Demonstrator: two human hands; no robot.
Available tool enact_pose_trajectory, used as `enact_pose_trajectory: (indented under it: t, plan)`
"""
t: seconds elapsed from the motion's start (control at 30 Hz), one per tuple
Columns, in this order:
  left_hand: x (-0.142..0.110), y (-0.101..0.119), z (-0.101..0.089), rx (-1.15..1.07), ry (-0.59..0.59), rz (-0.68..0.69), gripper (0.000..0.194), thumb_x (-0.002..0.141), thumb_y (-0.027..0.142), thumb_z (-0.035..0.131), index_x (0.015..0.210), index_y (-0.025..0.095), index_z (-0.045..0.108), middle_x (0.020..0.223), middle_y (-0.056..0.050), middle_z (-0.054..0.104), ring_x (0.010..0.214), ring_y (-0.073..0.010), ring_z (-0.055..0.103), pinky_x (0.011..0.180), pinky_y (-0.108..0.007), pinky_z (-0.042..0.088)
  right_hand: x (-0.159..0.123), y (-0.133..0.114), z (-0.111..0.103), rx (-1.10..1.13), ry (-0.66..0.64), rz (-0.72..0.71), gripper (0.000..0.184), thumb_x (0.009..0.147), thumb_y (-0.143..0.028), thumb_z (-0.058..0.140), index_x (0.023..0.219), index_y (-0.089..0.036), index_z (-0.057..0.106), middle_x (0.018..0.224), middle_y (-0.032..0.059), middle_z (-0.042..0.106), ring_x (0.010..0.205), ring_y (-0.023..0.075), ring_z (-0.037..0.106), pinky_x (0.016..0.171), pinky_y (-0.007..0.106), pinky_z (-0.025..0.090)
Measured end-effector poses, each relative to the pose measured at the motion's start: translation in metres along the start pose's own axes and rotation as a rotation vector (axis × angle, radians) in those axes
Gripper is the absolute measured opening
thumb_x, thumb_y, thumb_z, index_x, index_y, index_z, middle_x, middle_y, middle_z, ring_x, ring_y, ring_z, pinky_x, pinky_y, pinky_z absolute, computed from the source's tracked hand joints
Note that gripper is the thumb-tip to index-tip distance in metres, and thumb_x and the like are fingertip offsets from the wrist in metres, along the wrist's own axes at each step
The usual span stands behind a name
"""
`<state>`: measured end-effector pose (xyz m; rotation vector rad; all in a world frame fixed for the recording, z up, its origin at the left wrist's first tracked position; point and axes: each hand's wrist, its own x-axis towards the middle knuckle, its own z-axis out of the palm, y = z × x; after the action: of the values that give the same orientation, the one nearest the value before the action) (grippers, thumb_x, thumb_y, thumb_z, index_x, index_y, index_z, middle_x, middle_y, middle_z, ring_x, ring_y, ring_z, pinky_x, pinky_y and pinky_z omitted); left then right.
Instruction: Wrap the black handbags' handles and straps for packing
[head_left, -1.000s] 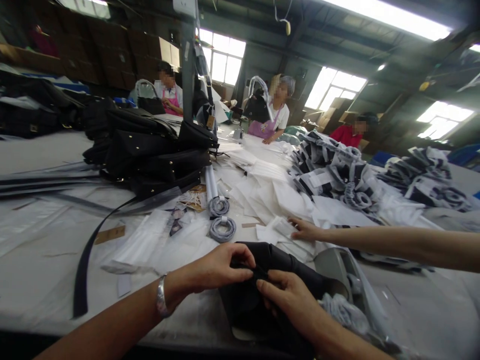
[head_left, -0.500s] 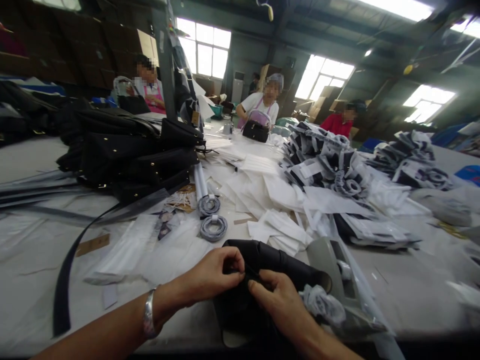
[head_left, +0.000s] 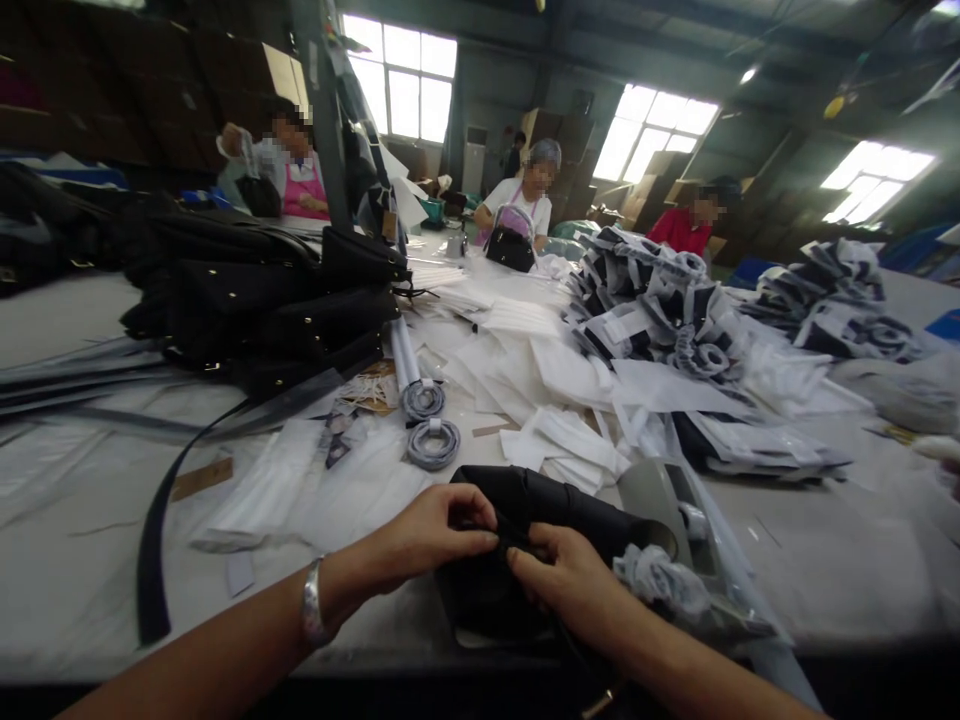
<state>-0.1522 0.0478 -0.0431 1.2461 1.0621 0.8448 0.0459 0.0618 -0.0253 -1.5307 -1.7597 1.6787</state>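
A black bag [head_left: 487, 605] lies at the table's front edge in the head view, its rolled upper part [head_left: 559, 500] stretching to the right. My left hand [head_left: 439, 530], below a silver bracelet, pinches the bag's black material between thumb and finger. Close beside it, my right hand [head_left: 566, 580] is also closed on the black material, with thumb and forefinger together. The exact piece between the fingertips is too dark to make out. Under my right wrist hangs a dark strap with a gold-coloured metal end [head_left: 600, 703].
A grey tape dispenser [head_left: 651, 485] and crumpled clear plastic [head_left: 664, 580] sit right of the bag. Wrapped coils [head_left: 433, 443], white sheets [head_left: 517, 365] and a black bag pile [head_left: 262, 300] lie beyond. Several people work across the table, one person [head_left: 525, 200] handling a black bag.
Both hands keep their pinch on the bag and have shifted slightly right in view. The gold-ended strap now shows below my right wrist. A co-worker at the left has raised a hand.
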Motion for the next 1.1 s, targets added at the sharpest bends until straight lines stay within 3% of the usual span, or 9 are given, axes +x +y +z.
enact_pose_trajectory:
  t: [0.17, 0.4, 0.6, 0.8, 1.1]
  plan:
    - [0.003, -0.001, -0.002, -0.02, -0.022, -0.04, 0.018, 0.07, 0.025, 0.074, 0.081, 0.014, 0.065, 0.073, 0.001, 0.06, 0.068, -0.0119, 0.051, 0.063, -0.022, 0.039, -0.003, -0.002, 0.008, 0.075, 0.022, -0.03, 0.022, 0.075, -0.032, 0.059, 0.061, -0.019, 0.049, 0.055, -0.0048, 0.048, 0.05, 0.0083, 0.041, 0.045, 0.02, 0.029]
    - [0.005, 0.005, 0.008, 0.088, -0.014, -0.075, 0.012, 0.063, 0.009, 0.064, 0.075, 0.013, 0.065, 0.065, 0.003, 0.056, 0.062, -0.0102, 0.047, 0.054, -0.02, 0.034, -0.004, -0.002, 0.012, -0.05, 0.109, -0.097, 0.015, 0.076, -0.025, 0.056, 0.066, -0.015, 0.059, 0.06, -0.0014, 0.054, 0.057, 0.0119, 0.048, 0.05, 0.021, 0.034]
    - [0.004, -0.002, -0.006, -0.063, -0.07, -0.044, 0.02, 0.071, 0.02, 0.074, 0.089, 0.013, 0.069, 0.08, -0.001, 0.064, 0.075, -0.0127, 0.055, 0.068, -0.023, 0.043, -0.006, 0.001, 0.005, -0.018, 0.014, -0.108, 0.025, 0.085, -0.036, 0.059, 0.07, -0.015, 0.058, 0.066, -0.0016, 0.057, 0.059, 0.0108, 0.047, 0.049, 0.019, 0.033]
    - [0.001, -0.005, -0.012, -0.12, -0.075, -0.103, 0.025, 0.068, 0.024, 0.08, 0.087, 0.013, 0.07, 0.082, -0.002, 0.066, 0.077, -0.0139, 0.058, 0.071, -0.025, 0.045, -0.006, 0.004, 0.006, -0.116, 0.021, -0.09, 0.036, 0.09, -0.042, 0.054, 0.063, -0.018, 0.048, 0.054, -0.0052, 0.045, 0.049, 0.0079, 0.038, 0.043, 0.02, 0.025]
    - [0.001, 0.003, -0.015, 0.059, -0.13, -0.018, 0.02, 0.073, 0.023, 0.074, 0.091, 0.015, 0.074, 0.086, -0.003, 0.071, 0.082, -0.0158, 0.061, 0.071, -0.024, 0.044, -0.009, -0.002, 0.004, -0.181, -0.038, -0.013, 0.03, 0.088, -0.042, 0.054, 0.072, -0.017, 0.057, 0.06, 0.0024, 0.066, 0.051, 0.0129, 0.058, 0.046, 0.02, 0.037]
